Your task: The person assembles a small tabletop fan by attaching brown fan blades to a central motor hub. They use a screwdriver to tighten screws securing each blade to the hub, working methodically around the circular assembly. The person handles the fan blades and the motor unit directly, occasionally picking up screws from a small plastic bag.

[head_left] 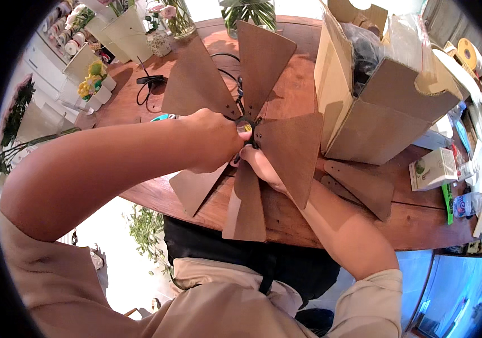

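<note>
A fan-like assembly of several brown wedge-shaped blades (260,53) lies on a round wooden table (291,90), the blades meeting at a dark ring hub (247,123). My left hand (212,138) is closed over the hub from the left, pinching a small yellowish tool or part there. My right hand (260,163) lies mostly under the blades, fingers curled up against the hub from below. A loose spare blade (365,188) rests on the table to the right.
An open cardboard box (365,96) with plastic wrapping stands to the right. Glass vases with flowers (176,19) and a black cable (150,84) sit at the far side. Small boxes and a water bottle (469,203) crowd the right edge.
</note>
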Demonstrator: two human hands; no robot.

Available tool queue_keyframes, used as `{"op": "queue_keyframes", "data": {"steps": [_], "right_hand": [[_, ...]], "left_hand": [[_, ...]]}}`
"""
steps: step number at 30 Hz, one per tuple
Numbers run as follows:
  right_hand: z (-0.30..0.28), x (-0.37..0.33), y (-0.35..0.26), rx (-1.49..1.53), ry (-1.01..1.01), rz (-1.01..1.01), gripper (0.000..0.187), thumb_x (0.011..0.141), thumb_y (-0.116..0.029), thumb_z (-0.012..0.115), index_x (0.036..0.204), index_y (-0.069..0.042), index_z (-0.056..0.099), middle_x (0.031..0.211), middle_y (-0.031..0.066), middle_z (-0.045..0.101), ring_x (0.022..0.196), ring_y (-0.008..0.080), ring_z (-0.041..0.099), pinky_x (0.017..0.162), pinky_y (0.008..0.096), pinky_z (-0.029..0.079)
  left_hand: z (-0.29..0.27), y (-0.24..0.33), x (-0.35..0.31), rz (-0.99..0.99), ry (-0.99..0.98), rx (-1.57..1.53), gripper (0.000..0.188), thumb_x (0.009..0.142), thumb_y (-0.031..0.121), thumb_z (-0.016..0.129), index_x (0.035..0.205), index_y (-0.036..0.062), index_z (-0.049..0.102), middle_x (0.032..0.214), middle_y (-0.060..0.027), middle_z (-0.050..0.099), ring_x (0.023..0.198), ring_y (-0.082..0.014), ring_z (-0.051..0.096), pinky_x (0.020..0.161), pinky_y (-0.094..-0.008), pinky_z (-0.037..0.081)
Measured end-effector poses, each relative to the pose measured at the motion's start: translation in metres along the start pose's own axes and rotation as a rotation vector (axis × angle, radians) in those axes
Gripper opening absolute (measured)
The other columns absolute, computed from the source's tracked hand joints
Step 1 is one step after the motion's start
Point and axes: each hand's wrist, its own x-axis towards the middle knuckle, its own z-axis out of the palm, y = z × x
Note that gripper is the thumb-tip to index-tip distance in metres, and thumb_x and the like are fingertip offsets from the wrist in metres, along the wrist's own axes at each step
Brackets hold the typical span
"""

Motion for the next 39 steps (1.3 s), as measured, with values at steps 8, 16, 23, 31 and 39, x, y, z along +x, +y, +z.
{"op": "queue_keyframes", "data": {"steps": [8,16,23,31,39], "right_hand": [[0.0,-0.001,0.012,-0.301,0.154,-0.078,0.02,0.085,0.0,0.067,0.105,-0.001,0.063,0.096,0.0108,0.065,0.091,0.0194,0.064,0.078,0.0344,0.051],[0.0,-0.003,-0.016,-0.175,0.032,0.004,0.016,0.088,0.001,0.06,0.104,0.001,0.063,0.092,0.0116,0.068,0.077,0.0182,0.068,0.071,0.0305,0.053],[0.008,-0.01,-0.036,-0.448,0.044,-0.031,0.02,0.087,-0.001,0.062,0.106,0.002,0.067,0.098,0.0098,0.069,0.091,0.0184,0.066,0.08,0.0296,0.053],[-0.001,-0.003,-0.012,-0.392,0.038,-0.1,0.02,0.088,0.001,0.06,0.106,0.004,0.066,0.097,0.0118,0.069,0.085,0.0177,0.068,0.077,0.0305,0.054],[0.003,-0.005,-0.02,-0.585,0.103,-0.178,0.016,0.088,-0.003,0.056,0.099,0.001,0.068,0.087,0.0096,0.069,0.083,0.0186,0.067,0.073,0.0303,0.052]], "left_hand": [[0.021,-0.014,-0.012,0.297,0.233,0.377,0.012,0.085,0.017,0.062,0.085,0.0123,0.073,0.077,-0.0068,0.071,0.073,-0.0279,0.072,0.061,-0.0395,0.056],[-0.003,-0.017,-0.014,-0.092,0.092,-0.243,0.022,0.093,0.021,0.059,0.094,0.0018,0.07,0.095,-0.0207,0.07,0.093,-0.0395,0.068,0.081,-0.047,0.054],[0.003,-0.022,-0.004,-0.133,0.119,-0.315,0.024,0.093,0.02,0.058,0.096,-0.0007,0.069,0.098,-0.0224,0.069,0.095,-0.0415,0.068,0.082,-0.0483,0.055],[0.016,-0.02,0.006,-0.097,0.256,-0.395,0.025,0.09,0.019,0.06,0.08,-0.0018,0.069,0.08,-0.022,0.068,0.081,-0.0434,0.066,0.074,-0.0498,0.054],[0.016,-0.027,0.006,-0.127,0.121,-0.44,0.026,0.09,0.018,0.06,0.097,-0.0048,0.068,0.1,-0.0252,0.069,0.097,-0.0422,0.068,0.082,-0.0471,0.055]]}}
